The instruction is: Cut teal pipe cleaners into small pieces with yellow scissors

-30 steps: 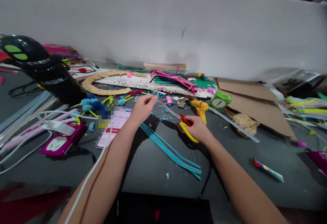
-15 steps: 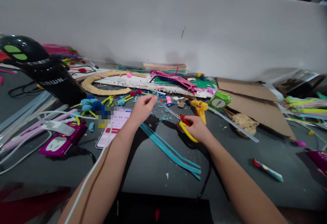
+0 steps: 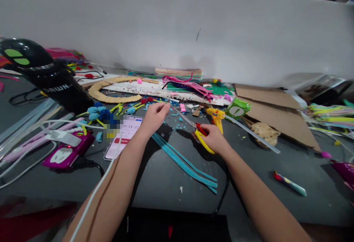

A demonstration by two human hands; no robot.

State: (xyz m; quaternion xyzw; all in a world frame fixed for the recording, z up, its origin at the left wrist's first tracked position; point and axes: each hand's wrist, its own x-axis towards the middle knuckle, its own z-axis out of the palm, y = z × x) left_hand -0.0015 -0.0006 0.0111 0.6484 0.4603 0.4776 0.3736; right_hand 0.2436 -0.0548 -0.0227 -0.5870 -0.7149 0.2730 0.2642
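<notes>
My left hand [image 3: 156, 116] is closed in a pinch, with its fingertips facing the scissors. From beneath its heel a bundle of light blue pipe cleaners [image 3: 184, 162] trails toward the lower right; the part inside the fingers is hidden. Yellow-and-red-handled scissors [image 3: 203, 140] are gripped by my right hand [image 3: 215, 137], fingers in the handles. Their metal blades point up and left, close to my left fingertips. Small blue clippings [image 3: 179, 127] are scattered on the dark table under the blades.
Just beyond my right hand lies a yellow glue gun [image 3: 217, 114] with a clear stick. A phone [image 3: 124, 139] showing a timer is beside my left forearm, crossed by a white cable. Left stands a black bottle [image 3: 63, 83]; right are cardboard [image 3: 272, 113] and a lighter-like tube [image 3: 290, 183].
The scissors have shifted very slightly in my right hand, and the timer digits have advanced. My left hand and the blue pipe cleaners look almost unmoved.
</notes>
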